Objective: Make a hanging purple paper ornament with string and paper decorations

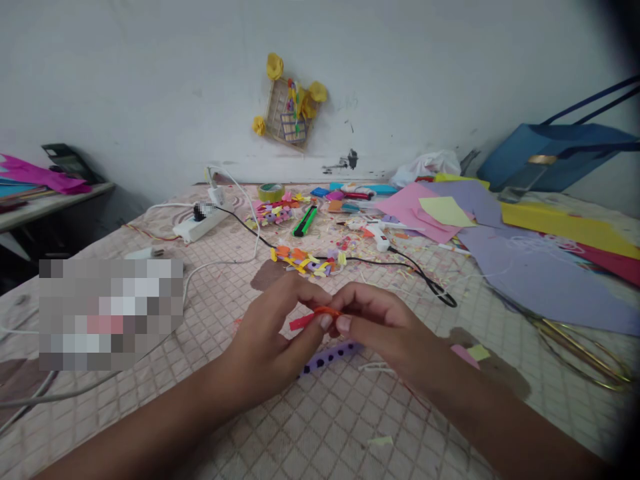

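Both my hands meet at the middle of the view, over the checked cloth. Between them is a small red and orange strip, its orange part curved at the fingertips. My left hand pinches it with thumb and forefinger. From the right, my right hand pinches the orange end. Beneath the hands lies a purple strip with black dots, partly covered by my left hand. Just beyond them rests a decorated band of purple, yellow and orange pieces.
A white glue gun with a black cable and a green cutter lie farther back among scraps. A white power strip is at left. Coloured sheets, golden rings and a blue bag are at right.
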`<state>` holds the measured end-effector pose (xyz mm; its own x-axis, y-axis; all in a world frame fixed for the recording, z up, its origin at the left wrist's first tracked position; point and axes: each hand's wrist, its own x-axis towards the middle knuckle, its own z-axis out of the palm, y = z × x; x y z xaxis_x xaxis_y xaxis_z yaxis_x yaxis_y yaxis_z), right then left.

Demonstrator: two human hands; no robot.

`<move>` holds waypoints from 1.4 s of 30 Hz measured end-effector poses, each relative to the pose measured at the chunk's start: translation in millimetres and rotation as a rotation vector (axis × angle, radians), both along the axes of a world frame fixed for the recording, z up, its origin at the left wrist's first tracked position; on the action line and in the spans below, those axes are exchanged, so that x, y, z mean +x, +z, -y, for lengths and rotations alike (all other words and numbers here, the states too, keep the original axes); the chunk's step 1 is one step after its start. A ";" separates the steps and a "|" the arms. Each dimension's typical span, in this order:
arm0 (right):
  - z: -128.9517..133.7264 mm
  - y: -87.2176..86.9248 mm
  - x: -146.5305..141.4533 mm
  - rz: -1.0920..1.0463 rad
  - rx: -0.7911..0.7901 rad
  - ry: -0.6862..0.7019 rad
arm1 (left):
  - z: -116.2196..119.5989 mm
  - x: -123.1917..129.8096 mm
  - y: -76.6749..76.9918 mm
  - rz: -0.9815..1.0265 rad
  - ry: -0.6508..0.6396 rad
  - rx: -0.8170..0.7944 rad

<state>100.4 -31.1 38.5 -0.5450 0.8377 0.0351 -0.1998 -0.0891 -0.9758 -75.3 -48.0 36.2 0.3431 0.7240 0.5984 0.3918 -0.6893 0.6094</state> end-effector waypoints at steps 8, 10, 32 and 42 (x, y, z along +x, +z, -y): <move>0.1 -2.4 0.8 0.154 0.110 -0.117 | -3.1 1.2 0.9 0.058 0.028 -0.054; -0.5 -3.7 1.3 0.164 0.143 -0.132 | -4.0 1.7 3.2 0.059 0.054 -0.085; 0.1 -5.7 0.8 0.171 0.245 -0.258 | -1.7 3.8 2.0 0.088 0.061 -0.164; 0.9 -6.3 1.4 0.121 0.246 -0.306 | -3.8 2.4 -1.7 0.064 0.042 -0.112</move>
